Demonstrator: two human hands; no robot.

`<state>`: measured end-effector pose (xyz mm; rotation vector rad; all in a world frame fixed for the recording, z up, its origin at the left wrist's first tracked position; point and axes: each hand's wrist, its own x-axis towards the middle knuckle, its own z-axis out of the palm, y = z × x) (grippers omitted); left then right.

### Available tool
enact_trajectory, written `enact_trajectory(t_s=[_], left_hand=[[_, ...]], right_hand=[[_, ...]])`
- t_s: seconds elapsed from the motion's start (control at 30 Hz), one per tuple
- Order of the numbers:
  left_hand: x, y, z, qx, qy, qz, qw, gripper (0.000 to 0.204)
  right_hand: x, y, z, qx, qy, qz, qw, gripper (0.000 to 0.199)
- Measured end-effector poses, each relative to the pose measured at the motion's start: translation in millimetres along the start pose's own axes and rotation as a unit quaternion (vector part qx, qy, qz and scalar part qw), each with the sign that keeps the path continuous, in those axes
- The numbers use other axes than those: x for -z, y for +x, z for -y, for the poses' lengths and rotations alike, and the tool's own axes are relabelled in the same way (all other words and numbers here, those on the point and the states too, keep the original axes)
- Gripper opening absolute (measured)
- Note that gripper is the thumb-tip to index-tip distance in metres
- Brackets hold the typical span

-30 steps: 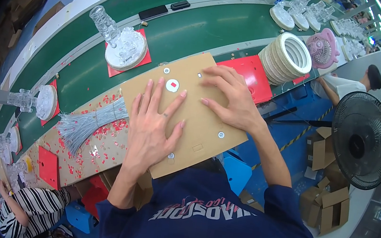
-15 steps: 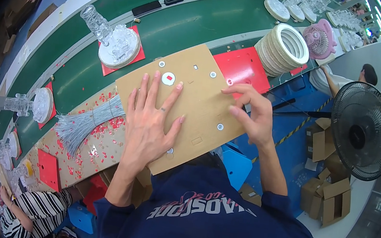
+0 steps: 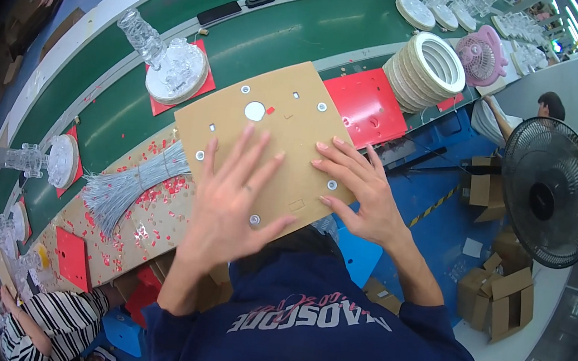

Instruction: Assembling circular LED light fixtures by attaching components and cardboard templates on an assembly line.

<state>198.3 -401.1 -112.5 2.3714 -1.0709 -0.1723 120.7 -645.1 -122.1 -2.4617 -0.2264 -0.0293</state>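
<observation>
1. The table [image 3: 130, 125] carried the brown board [image 3: 275, 143], which overhung the near edge, tilted.
2. The left hand [image 3: 232, 206] lay flat and spread on it.
3. The right hand [image 3: 359, 193] pressed the right edge, fingers spread.

Bright even overhead light, sharp centre, fisheye-bent dark rim.
</observation>
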Motion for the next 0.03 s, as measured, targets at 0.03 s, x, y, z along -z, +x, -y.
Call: enact_trajectory(t_s=[0.03], left_hand=[[-2.3, -2.6, -3.8, 0.021, 0.027, 0.006, 0.999, 0.085]], right_hand=[[-0.5, 3.3, -1.6, 0.004, 0.002, -0.001, 1.000, 0.054]])
